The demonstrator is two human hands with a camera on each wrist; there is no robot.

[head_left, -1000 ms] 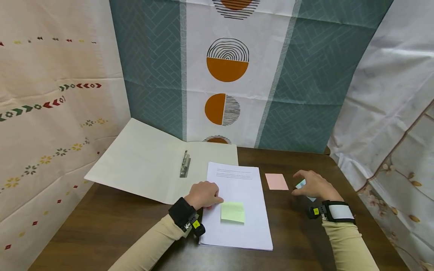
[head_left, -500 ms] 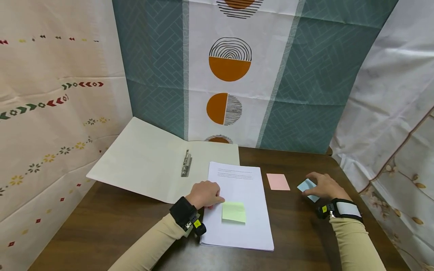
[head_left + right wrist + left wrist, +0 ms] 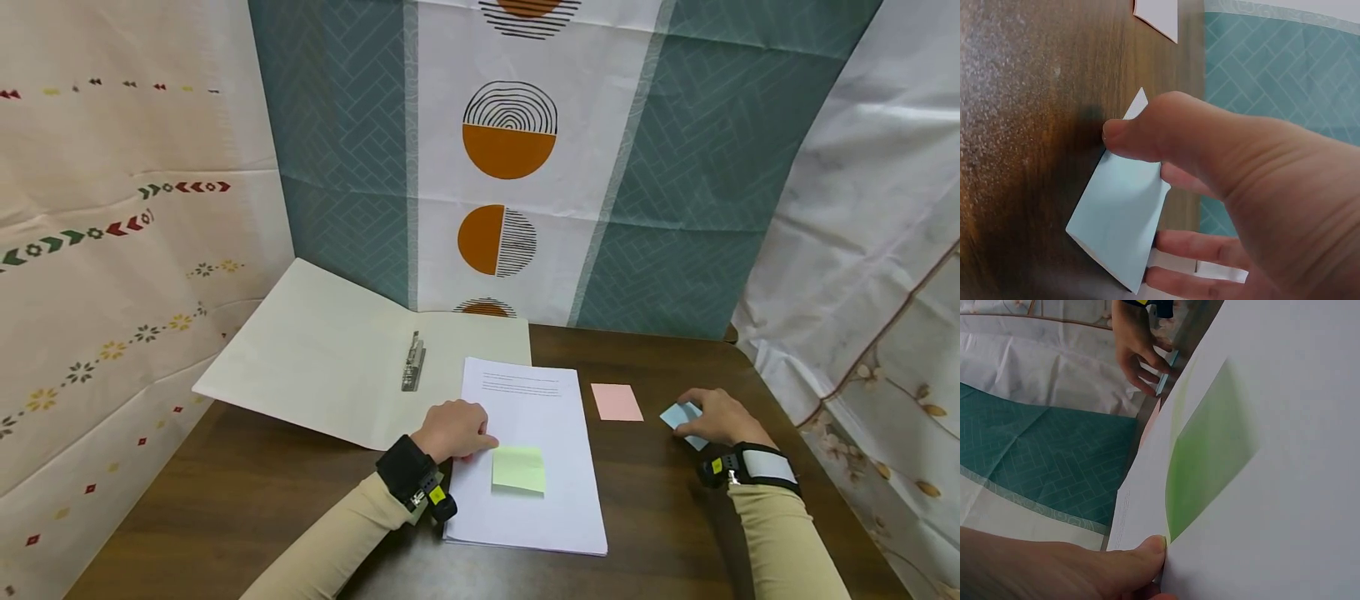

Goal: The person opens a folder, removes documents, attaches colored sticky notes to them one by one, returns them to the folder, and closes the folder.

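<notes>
A white paper stack [image 3: 536, 517] with a few printed lines lies on the wooden table. A green sticky note [image 3: 519, 471] sits on its top sheet, the lower part lifting slightly. My left hand [image 3: 452, 429] rests at the stack's left edge, fingers bent, thumb tip right at the note's upper-left corner; I cannot tell whether it pinches anything. At the right, a pale blue sticky note pad [image 3: 1122, 194] lies on the table. My right hand [image 3: 716, 415] grips it, thumb across one edge and fingertips along the opposite edge.
Left of the papers stands an open white folder [image 3: 322, 358] with a metal clip [image 3: 413, 362]. A pink sticky note pad [image 3: 617, 402] lies between the papers and my right hand. Something greenish [image 3: 417, 512] shows partly under my left wrist. Patterned cloths [image 3: 652, 267] hang around the table.
My right hand shifted right and is now lower over the blue pad, showing more of it. My left hand, papers and green note keep their place; the view moved slightly.
</notes>
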